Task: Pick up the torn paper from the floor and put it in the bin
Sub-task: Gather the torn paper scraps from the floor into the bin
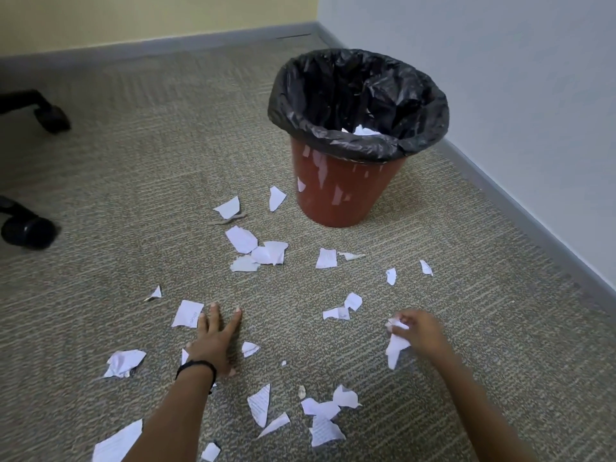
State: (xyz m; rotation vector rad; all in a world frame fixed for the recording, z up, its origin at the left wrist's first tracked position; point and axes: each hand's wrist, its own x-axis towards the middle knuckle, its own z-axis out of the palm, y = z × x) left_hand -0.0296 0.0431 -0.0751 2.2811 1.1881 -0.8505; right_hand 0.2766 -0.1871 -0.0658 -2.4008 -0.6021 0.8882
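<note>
At the far left, at about nine o'clock in the view, two black chair castors (28,233) stand on the carpet floor (133,161). Going right, a crumpled scrap (124,361) lies at eight o'clock from the left hand (216,341). This hand rests flat on the carpet with the fingers straight and spread, so its grip is released and it holds nothing. A printed scrap (187,313) lies just beside its fingertips at eleven o'clock, and I judge this one is the easiest to take next. In the middle, a cluster of torn paper (256,250) lies between the hands and the bin (346,191), and more pieces (323,418) lie at six o'clock, near the lower edge. The bin is red-brown with a black liner (360,95) and stands at one o'clock from the left hand. Some white paper (365,131) shows inside it, so a part of the work seems done. At the right, the right hand (421,335) has its grip clenched around a small bunch of scraps (396,348), which hangs down at seven o'clock from the fingers, well apart from the bin. Many pieces lie on the floor, so I judge that most of the task is left, and the bunch is not yet in the bin.
</note>
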